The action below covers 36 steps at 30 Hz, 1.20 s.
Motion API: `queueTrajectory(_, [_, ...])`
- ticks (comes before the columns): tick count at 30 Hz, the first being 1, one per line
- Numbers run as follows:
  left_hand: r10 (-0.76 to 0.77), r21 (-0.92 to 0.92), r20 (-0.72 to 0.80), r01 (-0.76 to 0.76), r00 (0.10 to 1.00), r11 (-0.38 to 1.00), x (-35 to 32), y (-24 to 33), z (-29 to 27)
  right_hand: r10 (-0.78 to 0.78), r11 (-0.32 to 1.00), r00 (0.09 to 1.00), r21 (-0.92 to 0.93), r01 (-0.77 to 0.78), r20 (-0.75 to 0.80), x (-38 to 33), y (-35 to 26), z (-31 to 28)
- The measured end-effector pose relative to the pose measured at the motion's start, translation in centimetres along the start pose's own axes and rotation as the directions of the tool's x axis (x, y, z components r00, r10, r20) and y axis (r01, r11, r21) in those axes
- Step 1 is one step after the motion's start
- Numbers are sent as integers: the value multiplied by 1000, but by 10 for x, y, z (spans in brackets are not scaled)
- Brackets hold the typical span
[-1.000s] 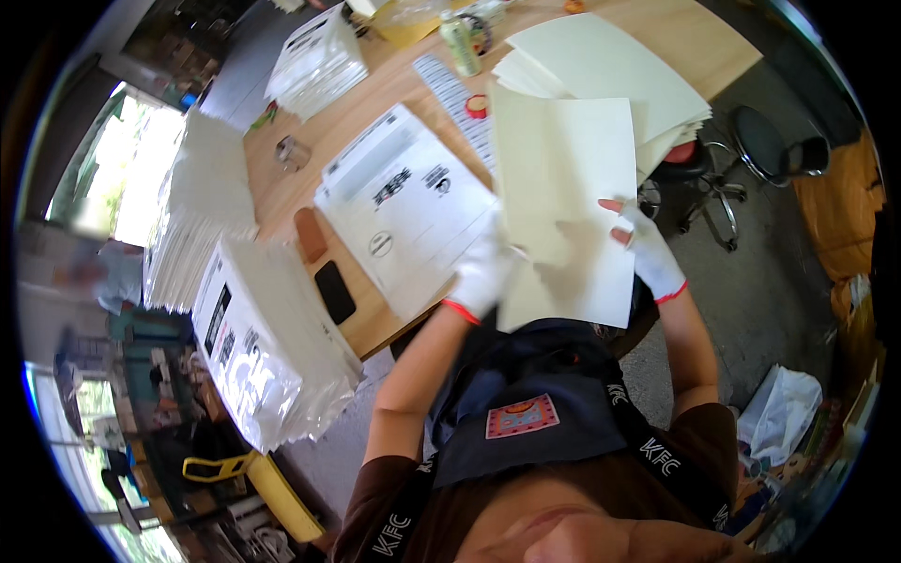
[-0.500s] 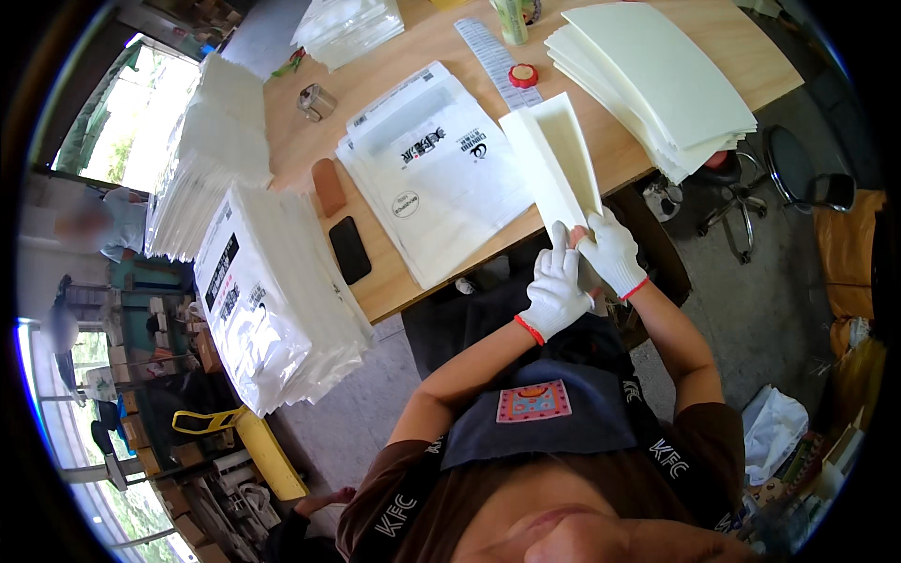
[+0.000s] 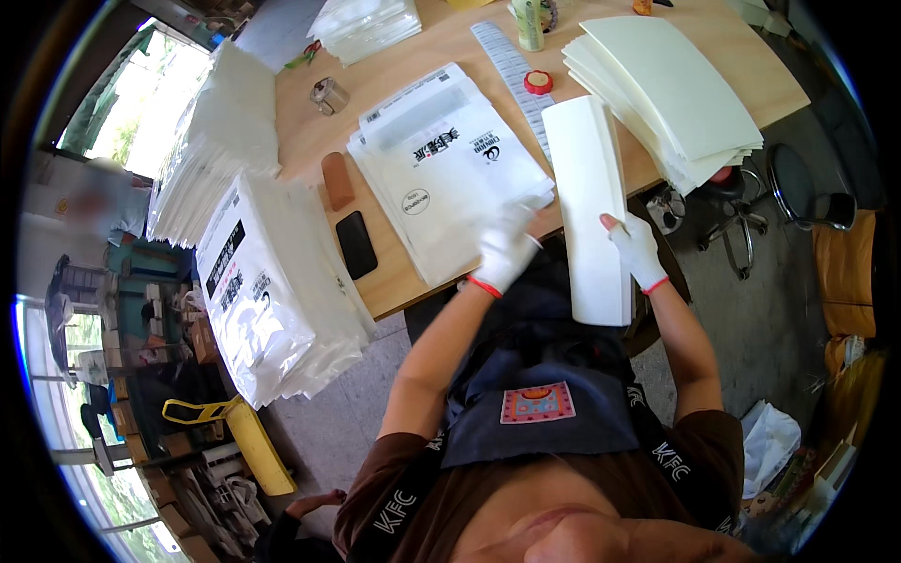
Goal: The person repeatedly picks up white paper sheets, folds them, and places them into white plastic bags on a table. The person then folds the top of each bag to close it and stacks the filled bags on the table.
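Fingers (image 3: pixel 610 222) of the gloved right hand (image 3: pixel 639 253) are pinching the right edge of a folded cream sheet (image 3: pixel 587 206), a bare tip showing on top, while the left hand (image 3: pixel 505 251) is appearing blurred by the lower edge of the flat printed bags (image 3: pixel 450 188); whether its own fingers are spread or pressed together I cannot tell. That sheet is reaching from above the bench (image 3: pixel 394 283) out past its front edge. With only one side being gripped, its loose layers could end up springing apart, or its free end swinging and creasing should the hold slacken. Its far part is showing just beside the fanned pale sheets (image 3: pixel 680 94), so a sideways knock could be pushing those, which are overhanging the bench, over the edge. Slick plastic is probably giving little friction, so a careless brush could be dragging the top bag askew. As for containers, that top bag is letting a greyish panel show through; the bulky plastic-wrapped bundle (image 3: pixel 272 300) is seemingly holding pale layers; the green bottle (image 3: pixel 528 26) and small jar (image 3: pixel 328 96) are keeping their contents hidden.
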<state>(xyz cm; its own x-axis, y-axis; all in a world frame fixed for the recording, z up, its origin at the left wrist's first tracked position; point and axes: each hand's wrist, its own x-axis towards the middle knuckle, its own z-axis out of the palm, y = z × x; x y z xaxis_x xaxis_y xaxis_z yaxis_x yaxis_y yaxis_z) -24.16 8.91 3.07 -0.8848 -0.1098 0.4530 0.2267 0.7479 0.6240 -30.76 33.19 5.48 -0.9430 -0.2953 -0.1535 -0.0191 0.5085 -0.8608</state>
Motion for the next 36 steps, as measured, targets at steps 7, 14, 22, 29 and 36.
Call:
queueTrajectory(7, [-288,329,165,223,943,918,37,-93,-58,-146,973,985,193,125,97,-15,-9,5])
queueTrajectory(14, [-406,-242,220,453,887,858,63,-154,-82,-438,777,851,-354,520,289,-31,-87,15])
queueTrajectory(22, [-506,-206,335,586,795,784,77,-87,-124,-286,809,863,-377,450,416,-11,-89,-6])
queueTrajectory(29, [-533,-211,635,789,560,577,18,-34,-50,-332,935,909,-38,352,253,-42,-95,-28])
queueTrajectory(36, [-794,-925,54,330,605,189,43,-86,-87,-233,616,847,-601,509,478,-26,-80,7])
